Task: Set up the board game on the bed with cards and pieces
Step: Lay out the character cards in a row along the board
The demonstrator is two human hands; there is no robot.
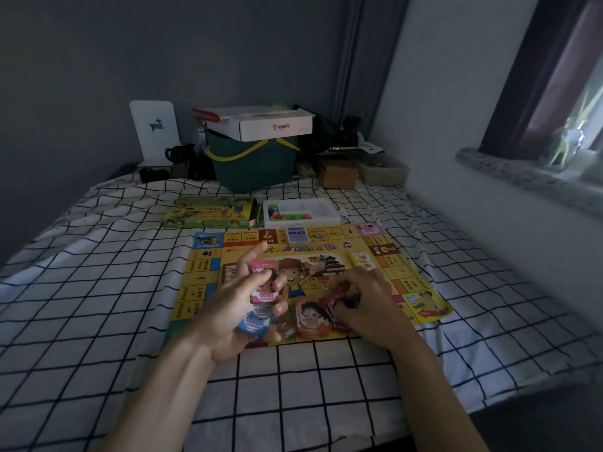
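A yellow game board [404,285] lies flat on the checked bed sheet. My left hand [241,301] holds a stack of play money [264,296], a pink 5000 note on top and blue notes below. My right hand [362,301] rests on the board's near right part, its fingers curled round a small pile of red cards [332,305]. A blue card deck [297,234] lies on the board's far edge and a yellow card deck [362,261] lies right of centre. A white tray [303,212] with coloured pieces stands beyond the board.
The green game box [208,212] lies left of the tray. A dark green basket [254,164] with a white carton [270,123] on top, a brown box [337,174] and clutter line the bed's far end. A wall and stone windowsill [522,181] close the right side.
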